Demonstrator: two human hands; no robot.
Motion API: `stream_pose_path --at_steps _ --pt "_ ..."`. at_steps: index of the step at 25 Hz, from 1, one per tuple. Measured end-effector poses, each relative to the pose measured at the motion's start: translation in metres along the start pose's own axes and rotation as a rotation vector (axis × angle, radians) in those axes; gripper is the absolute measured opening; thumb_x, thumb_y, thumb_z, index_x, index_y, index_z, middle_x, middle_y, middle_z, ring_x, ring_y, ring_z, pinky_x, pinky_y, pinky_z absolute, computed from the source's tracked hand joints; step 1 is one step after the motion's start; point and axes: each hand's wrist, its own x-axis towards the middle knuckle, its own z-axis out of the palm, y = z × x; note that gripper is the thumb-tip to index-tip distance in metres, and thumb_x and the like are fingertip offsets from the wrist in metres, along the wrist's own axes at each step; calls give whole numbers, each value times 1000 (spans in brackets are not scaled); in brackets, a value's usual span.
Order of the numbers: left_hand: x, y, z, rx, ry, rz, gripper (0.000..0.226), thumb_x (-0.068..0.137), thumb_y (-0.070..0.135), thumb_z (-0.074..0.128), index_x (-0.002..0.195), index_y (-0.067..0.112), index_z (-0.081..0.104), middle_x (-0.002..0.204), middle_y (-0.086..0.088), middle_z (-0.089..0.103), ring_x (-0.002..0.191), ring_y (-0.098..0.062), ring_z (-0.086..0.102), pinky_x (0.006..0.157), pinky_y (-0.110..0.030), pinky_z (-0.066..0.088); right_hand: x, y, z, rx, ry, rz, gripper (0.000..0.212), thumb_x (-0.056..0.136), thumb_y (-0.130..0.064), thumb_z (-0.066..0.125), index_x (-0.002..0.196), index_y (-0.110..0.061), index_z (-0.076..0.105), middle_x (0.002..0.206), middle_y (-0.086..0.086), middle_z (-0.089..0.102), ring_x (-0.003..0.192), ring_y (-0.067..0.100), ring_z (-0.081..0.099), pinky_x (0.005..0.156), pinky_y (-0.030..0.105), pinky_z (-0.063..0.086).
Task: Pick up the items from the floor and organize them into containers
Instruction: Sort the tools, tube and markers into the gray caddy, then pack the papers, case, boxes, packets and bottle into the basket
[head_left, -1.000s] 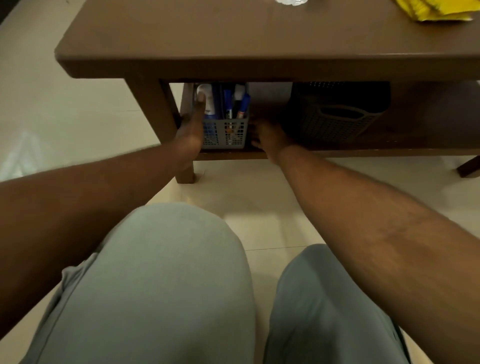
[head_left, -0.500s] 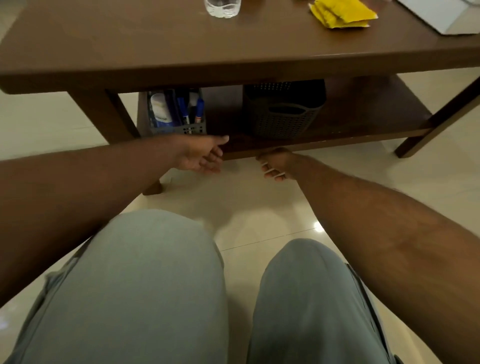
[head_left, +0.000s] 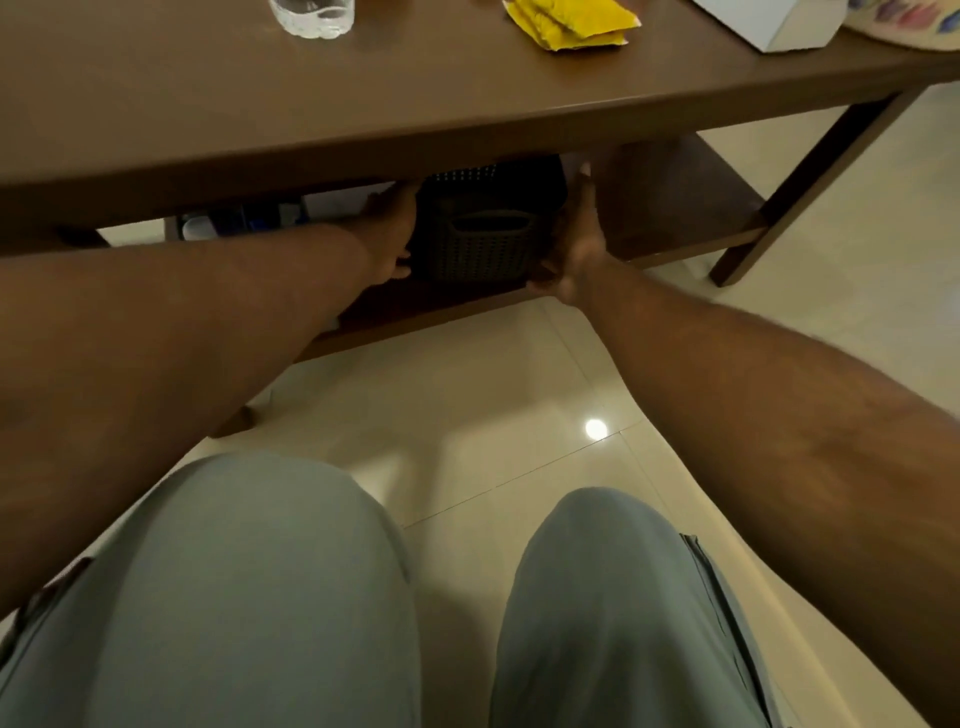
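While the brown surface (head_left: 467, 104) carrying a glass (head_left: 311, 18), a yellow packet (head_left: 571, 23) and a white box (head_left: 769, 21) overhangs the lower shelf (head_left: 675, 208), a pale organizer (head_left: 239, 226) peeks out at the left. Next comes the left hand (head_left: 389, 234), flat on the left wall of the dark basket (head_left: 483, 244) standing on that shelf. The right hand (head_left: 576, 244) presses its right wall, fingers straight.

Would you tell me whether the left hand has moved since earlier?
Yes: the left hand went right along the shelf, from the pen basket to the dark basket's left side.
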Motion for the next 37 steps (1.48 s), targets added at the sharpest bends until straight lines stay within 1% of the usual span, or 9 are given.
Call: stream_pose_path --at_steps 3,6,8,10,13,18,25,29,37 --pt "8 -3 5 72 -33 -36 47 99 54 46 137 26 45 126 1 47 116 -27 54 99 -41 51 -6 -1 17 -74 -26 18 83 81 -89 37 133 -30 63 121 7 73 105 29 71 80 43 61" --pt "15 -2 7 111 -52 -38 46 100 45 46 140 23 46 136 0 48 119 -29 55 86 -37 57 -6 1 22 -147 81 30 58 90 -70 53 132 -31 61 118 8 74 109 33 69 85 47 57" --pt "14 -3 9 78 -54 -44 41 103 38 43 141 23 47 140 -2 47 119 -25 53 92 -38 57 -16 -1 21 -145 125 22 45 96 -54 54 131 -27 59 113 8 73 104 31 68 81 45 55" --pt "0 -4 14 37 -25 -67 39 104 38 42 140 25 49 139 0 49 115 -19 51 87 -36 58 -35 -1 17 -122 148 50 40 97 -43 54 132 -22 56 111 9 68 101 31 64 89 50 53" --pt "-29 -12 23 19 -10 -114 36 106 35 38 139 25 50 132 0 54 110 -18 54 77 -34 55 -70 -2 4 -101 220 162 47 89 -31 56 135 -24 50 129 11 54 111 35 54 97 58 51" --pt "-93 -30 30 1 -19 -264 39 100 11 42 138 20 48 129 -9 58 105 -28 62 57 -34 56 -141 1 -22 -123 315 337 37 90 -10 47 126 -11 56 128 14 56 97 35 61 54 38 58" --pt "-244 14 32 53 -68 -345 35 102 7 37 132 21 48 103 -3 61 86 -21 59 85 -42 57 -279 -36 -43 -176 393 469 30 87 -6 47 115 -14 56 114 12 61 103 37 63 79 48 58" --pt "-328 73 -2 -23 -102 -393 38 99 15 53 135 22 45 105 -3 63 86 -22 63 65 -36 55 -351 -98 -26 -256 327 494 33 86 -4 48 115 -13 59 114 15 64 99 38 67 68 42 61" --pt "-399 120 -104 -52 3 -477 54 81 5 67 129 21 51 112 -10 66 99 -32 68 75 -43 62 -413 -173 67 -439 103 515 66 77 9 57 132 -27 50 113 13 70 99 31 72 77 48 64"
